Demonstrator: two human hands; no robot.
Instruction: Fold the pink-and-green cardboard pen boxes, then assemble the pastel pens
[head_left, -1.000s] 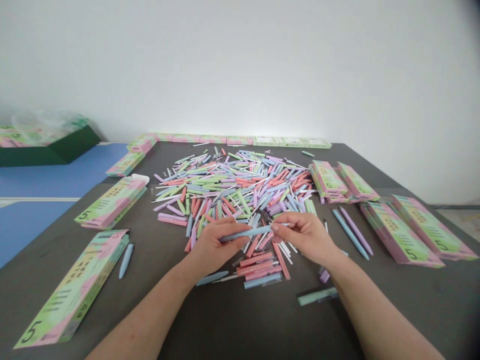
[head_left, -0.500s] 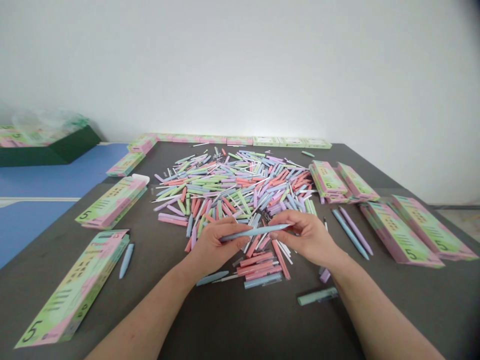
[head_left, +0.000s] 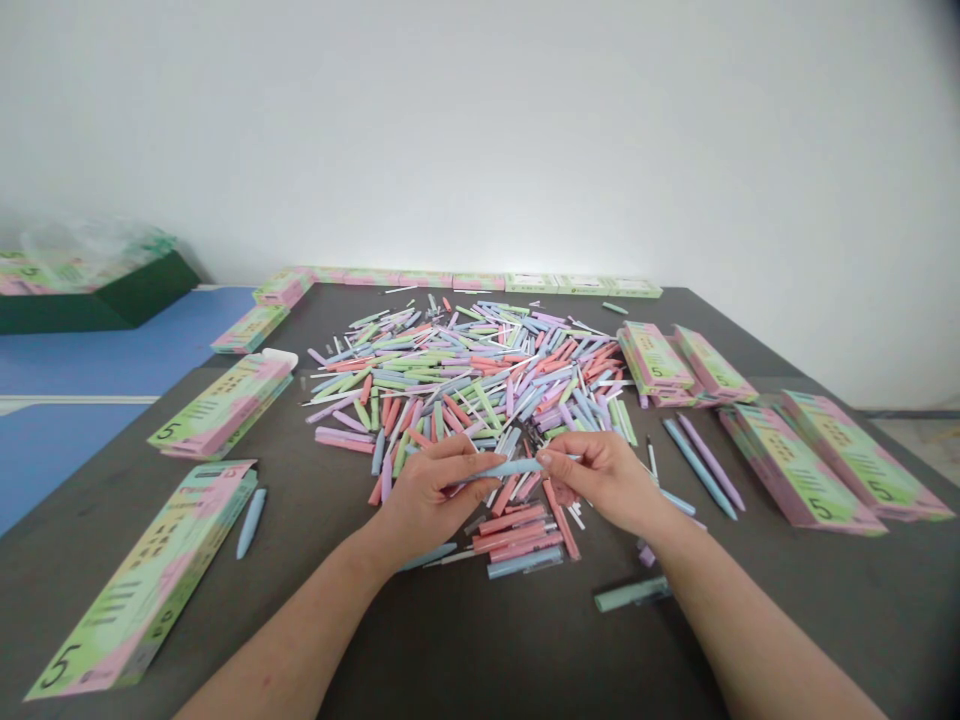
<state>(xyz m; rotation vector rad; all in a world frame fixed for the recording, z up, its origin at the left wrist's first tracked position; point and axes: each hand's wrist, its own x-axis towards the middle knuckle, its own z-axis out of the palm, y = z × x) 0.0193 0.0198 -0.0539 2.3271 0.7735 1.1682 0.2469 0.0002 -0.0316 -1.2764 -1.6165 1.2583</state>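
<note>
Far left, a dark green box (head_left: 97,305) holds plastic-wrapped pastel cartons (head_left: 45,275); left hand (head_left: 431,500) and right hand (head_left: 607,482) pinch one pale blue pen (head_left: 514,467).

Blue pen (head_left: 504,467) partly hidden by left hand (head_left: 427,497), right hand (head_left: 604,482); box print (head_left: 142,585) illegible.

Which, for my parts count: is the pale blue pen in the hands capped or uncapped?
Cannot tell: the pale blue pen has one end hidden by the right hand's fingers.

Pile of pens (head_left: 465,390) on the table (head_left: 750,640), boxes (head_left: 142,585) left and right
</note>
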